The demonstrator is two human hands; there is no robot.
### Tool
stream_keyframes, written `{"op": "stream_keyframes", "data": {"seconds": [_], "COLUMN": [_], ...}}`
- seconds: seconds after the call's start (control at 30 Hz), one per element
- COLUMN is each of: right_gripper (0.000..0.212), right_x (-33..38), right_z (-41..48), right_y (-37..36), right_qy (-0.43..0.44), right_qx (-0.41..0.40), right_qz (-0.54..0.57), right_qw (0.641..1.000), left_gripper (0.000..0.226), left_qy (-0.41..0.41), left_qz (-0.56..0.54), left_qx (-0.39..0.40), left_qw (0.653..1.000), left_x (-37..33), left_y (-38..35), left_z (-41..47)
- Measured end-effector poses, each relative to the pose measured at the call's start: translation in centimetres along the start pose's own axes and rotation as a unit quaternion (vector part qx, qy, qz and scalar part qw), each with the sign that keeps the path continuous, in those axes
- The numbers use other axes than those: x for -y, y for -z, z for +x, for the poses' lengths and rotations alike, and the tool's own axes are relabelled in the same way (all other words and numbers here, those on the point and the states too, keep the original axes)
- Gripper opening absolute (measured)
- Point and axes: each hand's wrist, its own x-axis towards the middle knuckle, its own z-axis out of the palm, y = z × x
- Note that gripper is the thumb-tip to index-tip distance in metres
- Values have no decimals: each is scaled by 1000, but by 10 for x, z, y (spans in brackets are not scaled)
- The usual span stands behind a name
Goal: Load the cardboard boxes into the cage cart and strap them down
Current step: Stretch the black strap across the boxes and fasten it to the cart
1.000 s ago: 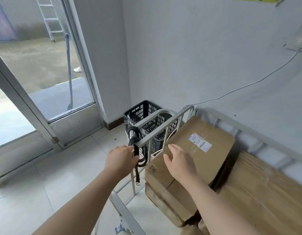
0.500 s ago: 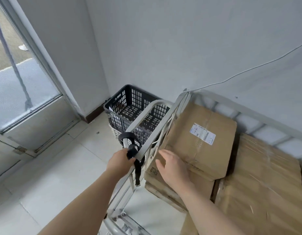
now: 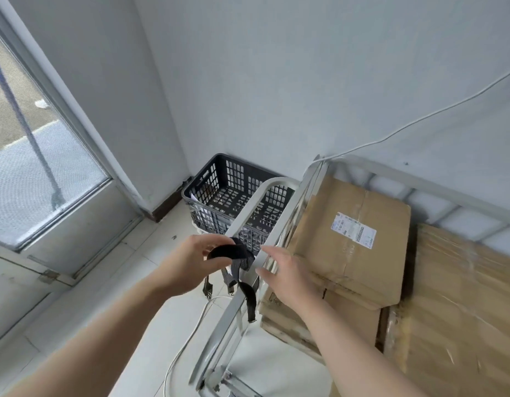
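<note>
- A pale tiled floor (image 3: 84, 305) is seen below, bounded by plain grey-white walls (image 3: 276, 81) that meet in a corner.
- A glazed door (image 3: 42, 167) is set in the left wall, with paved ground visible through its pane.
- A black perforated plastic crate (image 3: 233, 193) is placed in the corner, just beside the end of the cage cart (image 3: 233, 305).
- A thin white cable (image 3: 419, 118) is run along the right wall down to the cart's far corner; another white cable (image 3: 185, 345) is laid on the floor beside the cart.
- The cart's white metal frame is positioned against the right wall, with cardboard boxes inside it.
- A labelled box (image 3: 354, 270) is stacked on another box, close against the cart's side rail; a larger box (image 3: 462, 305) is set just to its right.
- A white shipping label (image 3: 353, 230) with a barcode is stuck on the upper box; its print is too small to be read.
- A black strap (image 3: 233, 253) is draped over the side rail, with its ends hung down on both sides of the rail.
- The left hand (image 3: 190, 265) is held on the outer side of the rail, and a loop of the strap is pinched between its thumb and curled fingers.
- The right hand (image 3: 285, 276) is held inside the cart above the edge of the labelled box, fingers straight and spread toward the rail and the strap, with nothing gripped; whether the fingertips are touching the rail cannot be told.
</note>
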Motion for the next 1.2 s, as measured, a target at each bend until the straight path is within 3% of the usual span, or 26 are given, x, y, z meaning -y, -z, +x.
{"op": "stream_keyframes", "data": {"seconds": [0.13, 0.23, 0.3, 0.43, 0.57, 0.73, 0.87, 1.07, 1.2], "right_gripper": [45, 24, 9, 5, 14, 46, 58, 54, 42], "right_x": [19, 28, 30, 15, -9, -41, -70, -104, -116], "right_z": [6, 3, -2, -22, -54, -99, -130, -164, -171], "right_y": [9, 11, 18, 54, 109, 171, 201, 234, 241], "right_qy": [27, 46, 37, 15, 10, -36, -52, -29, -17], "right_qx": [33, 45, 17, -59, -127, -187, -204, -199, -149], "right_qz": [-10, 31, 73, 87, 73, 42, 30, 33, 13], "right_qw": [999, 997, 997, 994, 989, 981, 977, 979, 989], "left_gripper": [30, 29, 27, 27, 24, 20, 18, 17, 17], "left_qy": [-30, -63, -75, -76, -72, -85, -102, -88, -60], "left_qz": [-46, -54, -43, -12, 33, 57, 72, 104, 122], "left_qx": [-7, -1, -5, -52, -61, -66, -63, -82, -108], "left_qw": [998, 997, 996, 996, 995, 992, 990, 987, 985], "left_x": [-29, -47, -55, -61, -65, -88, -113, -144, -150], "left_y": [18, 26, 31, 34, 21, -6, -36, -76, -91], "left_z": [-7, -12, -15, -16, -11, -4, -3, -11, -23]}}
